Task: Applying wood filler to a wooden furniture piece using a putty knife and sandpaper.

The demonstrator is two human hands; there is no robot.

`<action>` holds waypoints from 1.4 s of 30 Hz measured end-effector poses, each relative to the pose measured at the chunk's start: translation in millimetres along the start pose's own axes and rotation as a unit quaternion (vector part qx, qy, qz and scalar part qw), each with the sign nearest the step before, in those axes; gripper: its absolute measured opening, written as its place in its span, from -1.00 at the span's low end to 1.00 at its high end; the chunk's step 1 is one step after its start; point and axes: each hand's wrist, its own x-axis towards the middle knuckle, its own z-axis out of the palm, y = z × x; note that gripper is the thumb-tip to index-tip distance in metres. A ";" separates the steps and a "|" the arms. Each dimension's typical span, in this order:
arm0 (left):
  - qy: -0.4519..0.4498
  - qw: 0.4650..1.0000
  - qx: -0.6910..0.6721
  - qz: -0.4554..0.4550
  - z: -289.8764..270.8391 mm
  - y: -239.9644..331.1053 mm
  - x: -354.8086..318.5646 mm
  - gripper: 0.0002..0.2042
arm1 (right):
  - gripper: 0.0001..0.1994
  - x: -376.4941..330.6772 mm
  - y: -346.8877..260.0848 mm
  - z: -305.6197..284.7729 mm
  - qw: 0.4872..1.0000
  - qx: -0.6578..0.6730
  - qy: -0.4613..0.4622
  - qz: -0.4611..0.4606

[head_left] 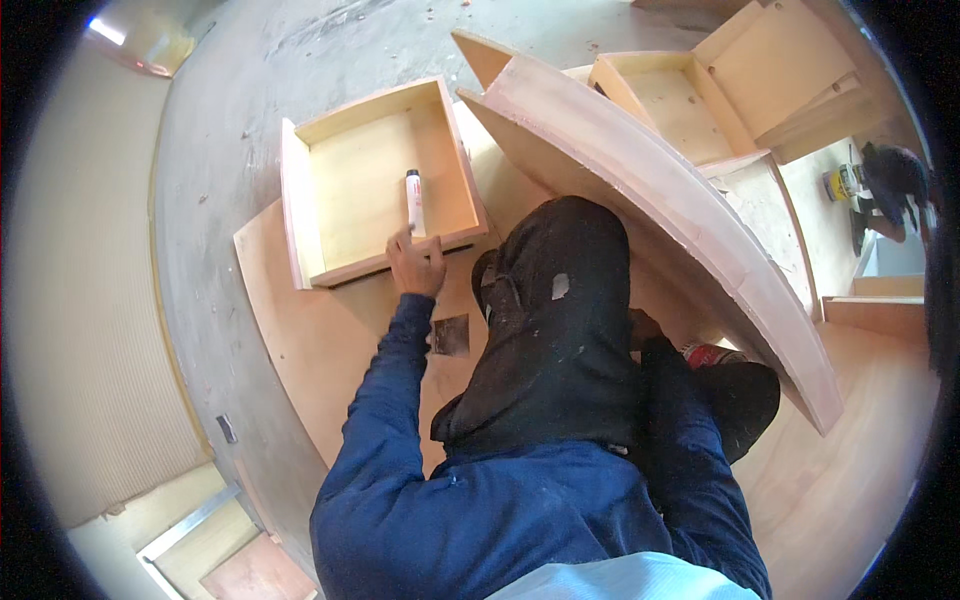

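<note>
A shallow wooden drawer (385, 150) lies ahead and to the left, its inside facing up. In it is a white tube with a dark cap (415, 203), its lower end close to my fingers. My left hand (416, 266) is over the drawer's near wall, fingers apart, and holds nothing that I can see. My right hand (645, 326) is low beside my right knee, near the tilted pale panel (640, 150). Its fingers are mostly hidden by my leg and sleeve. A red and white can (712, 354) is partly visible close to my right forearm.
Under the drawer is a wooden board (290, 310) with a dark square patch (451, 336). Another open wooden box (675, 105) stands at the far right. Beyond it are a yellow can (842, 183) and dark items. A ribbed cardboard-like sheet (90, 280) runs along the left.
</note>
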 end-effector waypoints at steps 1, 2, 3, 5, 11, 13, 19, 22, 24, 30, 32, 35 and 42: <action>-0.001 1.000 -0.002 0.008 8.3 1.2 21.4 -0.53 | -0.49 -7.0 -5.2 -12.2 1.000 0.003 0.014 0.004; -0.026 0.999 0.005 -0.032 18.1 0.2 41.2 -0.54 | -0.48 -15.2 -15.3 -28.2 1.000 0.001 0.021 0.006; -0.074 0.993 0.019 -0.092 28.5 -1.7 56.9 -0.54 | -0.48 -29.8 -25.4 -47.6 1.000 0.006 0.001 0.018; -0.115 0.984 0.075 -0.112 51.3 -9.7 80.4 -0.55 | -0.47 -63.9 -49.5 -90.1 1.000 0.008 -0.018 0.019; -0.292 0.892 0.097 -0.332 102.4 -59.9 88.5 -0.57 | -0.56 -155.6 -92.7 -171.2 0.972 0.129 0.194 -0.017; -0.405 0.871 0.209 -0.180 109.1 -74.5 79.7 -0.58 | -0.57 -170.9 -91.4 -177.3 0.961 0.169 0.219 -0.026; -0.318 0.907 0.180 -0.208 122.9 -105.5 66.7 -0.57 | -0.60 -188.7 -85.7 -166.7 0.936 0.224 0.265 -0.050; -0.373 0.896 0.183 -0.157 144.3 -133.1 73.0 -0.52 | -0.62 -184.7 -82.4 -162.2 0.930 0.248 0.268 -0.049; -0.420 0.880 0.177 -0.132 163.2 -151.3 75.8 -0.51 | -0.63 -180.0 -76.9 -158.4 0.930 0.255 0.260 -0.041; -0.437 0.857 0.225 -0.155 173.5 -142.1 79.3 -0.54 | -0.65 -171.3 -65.3 -139.5 0.954 0.224 0.199 -0.003; -0.339 0.875 0.273 -0.212 157.0 -121.6 76.3 -0.60 | -0.64 -169.4 -67.7 -135.5 0.957 0.220 0.187 -0.009; -0.314 0.881 0.248 -0.251 135.8 -97.1 71.2 -0.62 | -0.65 -168.1 -75.2 -138.2 0.950 0.257 0.179 -0.006; -0.213 0.919 0.278 -0.179 120.5 -115.2 84.8 -0.74 | -0.65 -181.1 -89.0 -170.7 0.932 0.236 0.261 -0.081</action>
